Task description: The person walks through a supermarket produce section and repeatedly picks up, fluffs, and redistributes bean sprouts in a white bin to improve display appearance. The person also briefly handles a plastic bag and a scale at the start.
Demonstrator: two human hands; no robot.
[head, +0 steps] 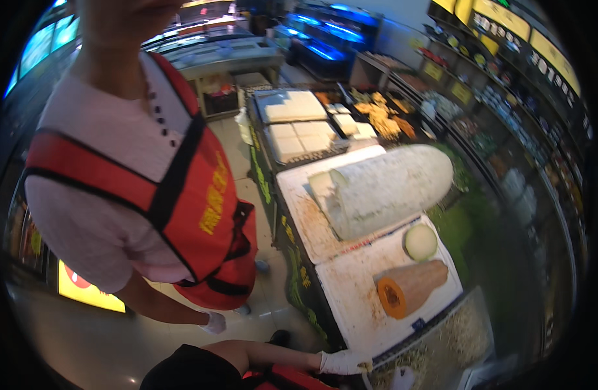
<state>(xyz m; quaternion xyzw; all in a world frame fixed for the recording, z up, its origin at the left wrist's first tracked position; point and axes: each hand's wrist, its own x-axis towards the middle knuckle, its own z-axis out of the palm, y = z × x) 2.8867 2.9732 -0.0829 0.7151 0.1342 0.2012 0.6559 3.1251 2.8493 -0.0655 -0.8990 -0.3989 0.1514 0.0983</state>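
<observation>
My left hand (345,363), in a whitish glove, is at the bottom, at the near corner of a white foam board (338,287) and a tray of sprouts (462,331). Its fingertips are small and unclear, with a brownish patch by them. My right hand cannot be made out. A pale thing (402,378) lies over the sprouts at the lower edge; I cannot tell what it is. On the board lie a cut orange-fleshed pumpkin (416,285) and a round pale-green cut piece (421,242). A large cut winter melon (391,190) rests on another foam board (303,219).
A co-worker (133,170) in a red apron stands at the left, one gloved hand (214,322) hanging low. Beyond the melon are trays of tofu blocks (299,136) and yellow-brown food pieces (382,117). Stocked shelves (513,97) line the right; blue-lit tanks (328,36) stand behind.
</observation>
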